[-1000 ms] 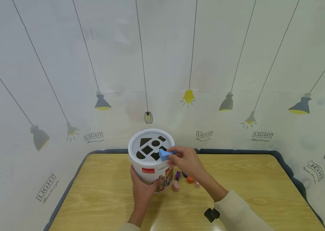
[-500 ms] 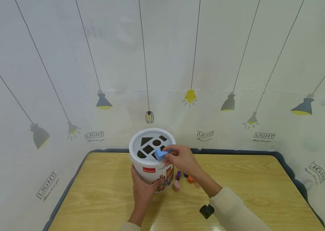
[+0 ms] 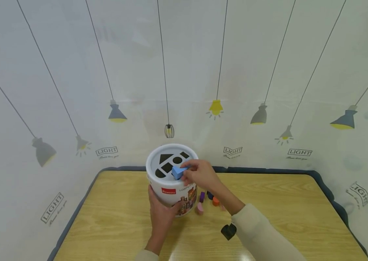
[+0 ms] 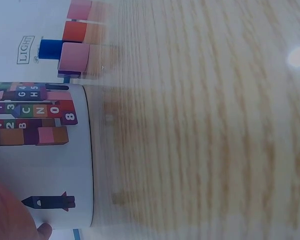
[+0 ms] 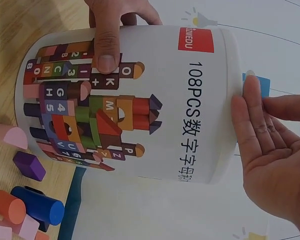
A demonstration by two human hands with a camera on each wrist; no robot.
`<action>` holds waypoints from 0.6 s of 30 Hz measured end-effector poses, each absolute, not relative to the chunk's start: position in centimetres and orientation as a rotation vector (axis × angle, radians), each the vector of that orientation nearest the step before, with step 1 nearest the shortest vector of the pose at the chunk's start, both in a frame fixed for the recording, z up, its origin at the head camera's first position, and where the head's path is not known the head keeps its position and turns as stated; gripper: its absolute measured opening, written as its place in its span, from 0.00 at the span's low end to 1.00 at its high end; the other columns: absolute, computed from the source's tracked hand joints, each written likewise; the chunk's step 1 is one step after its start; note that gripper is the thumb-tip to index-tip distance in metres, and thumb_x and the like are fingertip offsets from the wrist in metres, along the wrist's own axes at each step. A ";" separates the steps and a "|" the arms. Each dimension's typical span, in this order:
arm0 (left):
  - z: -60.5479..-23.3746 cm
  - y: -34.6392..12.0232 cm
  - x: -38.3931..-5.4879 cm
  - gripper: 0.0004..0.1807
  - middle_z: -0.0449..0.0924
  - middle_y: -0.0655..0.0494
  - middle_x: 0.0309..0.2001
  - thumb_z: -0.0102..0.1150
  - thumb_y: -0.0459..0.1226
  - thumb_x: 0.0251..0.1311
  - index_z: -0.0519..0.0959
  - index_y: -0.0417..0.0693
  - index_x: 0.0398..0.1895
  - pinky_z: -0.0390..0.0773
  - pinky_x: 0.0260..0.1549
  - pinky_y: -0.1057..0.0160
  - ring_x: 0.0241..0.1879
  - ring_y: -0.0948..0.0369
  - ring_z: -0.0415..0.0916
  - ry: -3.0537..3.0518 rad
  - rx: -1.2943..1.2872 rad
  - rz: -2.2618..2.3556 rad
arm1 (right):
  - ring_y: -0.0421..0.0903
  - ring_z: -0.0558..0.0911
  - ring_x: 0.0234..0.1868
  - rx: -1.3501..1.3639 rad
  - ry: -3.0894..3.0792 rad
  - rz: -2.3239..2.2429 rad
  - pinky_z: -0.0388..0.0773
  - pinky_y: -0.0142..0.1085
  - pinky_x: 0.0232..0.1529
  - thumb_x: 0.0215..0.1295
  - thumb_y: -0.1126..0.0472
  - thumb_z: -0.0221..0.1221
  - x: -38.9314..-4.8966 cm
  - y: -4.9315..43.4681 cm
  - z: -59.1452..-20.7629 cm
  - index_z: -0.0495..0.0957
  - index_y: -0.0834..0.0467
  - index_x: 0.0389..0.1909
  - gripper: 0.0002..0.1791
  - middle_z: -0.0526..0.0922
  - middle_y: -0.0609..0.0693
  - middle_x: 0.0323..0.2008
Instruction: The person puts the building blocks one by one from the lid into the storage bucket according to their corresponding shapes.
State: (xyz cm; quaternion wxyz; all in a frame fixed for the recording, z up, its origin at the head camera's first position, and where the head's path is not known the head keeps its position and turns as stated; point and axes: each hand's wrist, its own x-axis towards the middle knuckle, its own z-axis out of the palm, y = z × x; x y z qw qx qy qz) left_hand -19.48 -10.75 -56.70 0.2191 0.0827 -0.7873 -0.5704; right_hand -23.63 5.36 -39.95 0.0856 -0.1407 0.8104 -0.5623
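Observation:
A white toy-block bucket (image 3: pixel 158 186) stands tilted-looking on the wooden table, its lid (image 3: pixel 152 161) pierced by several dark shaped holes. My left hand (image 3: pixel 162 212) holds the bucket low on its near side, thumb across the printed wall. Between thumb and fingers of my right hand (image 3: pixel 205 177) is a light blue block (image 3: pixel 177 172) with a notched top, held right over the lid's near holes. In the right wrist view the blue block (image 5: pixel 264 86) shows partly behind the fingers at the lid's rim; its lower end is hidden.
Loose blocks lie right of the bucket: a purple block (image 5: pixel 29 166), a pink half-round block (image 5: pixel 9 136), a blue cylinder (image 5: pixel 40 206) and an orange cylinder (image 5: pixel 9 206). A black device (image 3: pixel 228 231) sits at the right cuff. A lamp-printed sheet (image 3: pixel 269 72) stands behind the table (image 3: pixel 112 214).
My right hand has moved left over the lid with the blue block, which has turned and now covers the near holes. My left hand keeps its hold on the bucket.

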 end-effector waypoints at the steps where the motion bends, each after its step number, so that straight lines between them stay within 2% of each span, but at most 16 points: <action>1: -56.7 -10.7 -19.5 0.71 0.62 0.54 0.67 0.82 0.49 0.32 0.40 0.68 0.77 0.66 0.64 0.42 0.64 0.51 0.65 -2.178 0.228 -1.581 | 0.49 0.85 0.24 -0.418 2.417 -1.673 0.84 0.43 0.35 0.63 0.67 0.56 -23.7 5.3 -39.9 0.81 0.63 0.47 0.13 0.86 0.55 0.27; 6: -56.7 -10.7 -19.4 0.71 0.61 0.54 0.67 0.82 0.50 0.34 0.39 0.69 0.77 0.65 0.64 0.42 0.65 0.51 0.64 -2.184 0.223 -1.583 | 0.51 0.85 0.23 -0.415 2.431 -1.634 0.85 0.48 0.34 0.62 0.67 0.57 -24.3 5.3 -39.8 0.81 0.63 0.45 0.12 0.85 0.54 0.25; 18: -56.7 -10.6 -19.3 0.72 0.59 0.51 0.69 0.81 0.52 0.34 0.37 0.68 0.77 0.64 0.65 0.40 0.66 0.49 0.63 -2.213 0.244 -1.543 | 0.46 0.81 0.19 -0.452 2.430 -1.493 0.85 0.42 0.28 0.61 0.67 0.57 -25.4 5.3 -39.0 0.81 0.62 0.44 0.12 0.84 0.53 0.24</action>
